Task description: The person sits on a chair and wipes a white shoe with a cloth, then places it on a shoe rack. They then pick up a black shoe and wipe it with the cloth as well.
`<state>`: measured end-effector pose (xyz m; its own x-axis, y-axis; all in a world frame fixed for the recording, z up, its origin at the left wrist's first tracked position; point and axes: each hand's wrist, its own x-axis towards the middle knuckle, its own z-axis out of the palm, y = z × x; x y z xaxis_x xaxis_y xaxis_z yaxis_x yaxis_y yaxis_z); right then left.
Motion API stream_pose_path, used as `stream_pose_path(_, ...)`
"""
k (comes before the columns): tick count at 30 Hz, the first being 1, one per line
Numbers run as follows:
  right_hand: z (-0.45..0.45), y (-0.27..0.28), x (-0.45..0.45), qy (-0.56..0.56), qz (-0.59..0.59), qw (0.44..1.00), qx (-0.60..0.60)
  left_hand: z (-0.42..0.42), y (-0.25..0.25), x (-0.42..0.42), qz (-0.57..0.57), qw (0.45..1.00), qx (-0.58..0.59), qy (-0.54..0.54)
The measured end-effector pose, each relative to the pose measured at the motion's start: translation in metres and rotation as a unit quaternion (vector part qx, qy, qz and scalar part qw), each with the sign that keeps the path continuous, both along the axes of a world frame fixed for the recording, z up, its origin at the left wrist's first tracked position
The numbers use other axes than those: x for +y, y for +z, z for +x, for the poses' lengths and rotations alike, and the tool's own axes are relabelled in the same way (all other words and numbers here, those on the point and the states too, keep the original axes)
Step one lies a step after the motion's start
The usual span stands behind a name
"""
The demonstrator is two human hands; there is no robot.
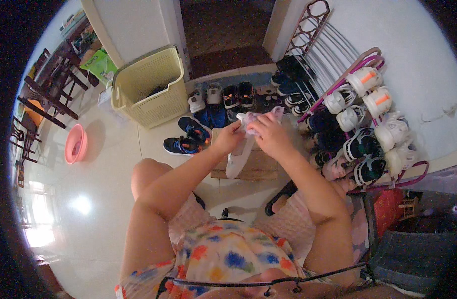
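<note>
Both my hands are raised in front of me, over a brown cardboard box [265, 164] on the floor. My left hand [230, 138] grips one side of a pale pinkish-white cloth or wipe [253, 119]. My right hand [267, 134] pinches the same cloth from the other side, its fingers folded over it. Below the hands a long whitish sole-shaped piece [239, 160], perhaps an insole or a shoe, slants downward; which hand holds it is partly hidden. Black and blue sneakers [187, 138] stand on the floor left of the box.
A yellow plastic basket [150, 89] stands ahead on the left, with dark contents. Farther left lies a pink basin [76, 144]. Several pairs of shoes [239, 95] line the doorway. On the right, a metal shoe rack [336, 48] and more shoes lean near the wall.
</note>
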<state>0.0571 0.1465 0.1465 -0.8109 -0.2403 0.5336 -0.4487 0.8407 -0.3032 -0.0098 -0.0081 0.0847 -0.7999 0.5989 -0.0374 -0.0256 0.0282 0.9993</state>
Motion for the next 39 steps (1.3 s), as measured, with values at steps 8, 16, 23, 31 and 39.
stream_pose_path(8,-0.008,-0.02,0.012,-0.025,-0.061,0.981,-0.181,-0.039,-0.082,-0.014,-0.18,0.978,-0.08,-0.067)
stream_pose_path(16,-0.033,-0.081,0.026,-0.096,-0.156,0.975,-0.125,-0.032,-0.073,-0.007,-0.347,0.935,0.021,-0.07)
stream_pose_path(23,-0.045,-0.122,0.027,-0.094,-0.174,0.969,-0.147,-0.04,-0.097,0.003,-0.278,0.958,0.011,-0.066)
stream_pose_path(31,-0.04,-0.111,0.013,-0.066,-0.094,0.975,-0.192,-0.045,-0.13,0.002,-0.253,0.967,-0.006,-0.023)
stream_pose_path(39,-0.022,-0.07,-0.011,-0.039,-0.087,0.944,-0.316,-0.049,-0.134,-0.001,-0.193,0.979,0.012,-0.061)
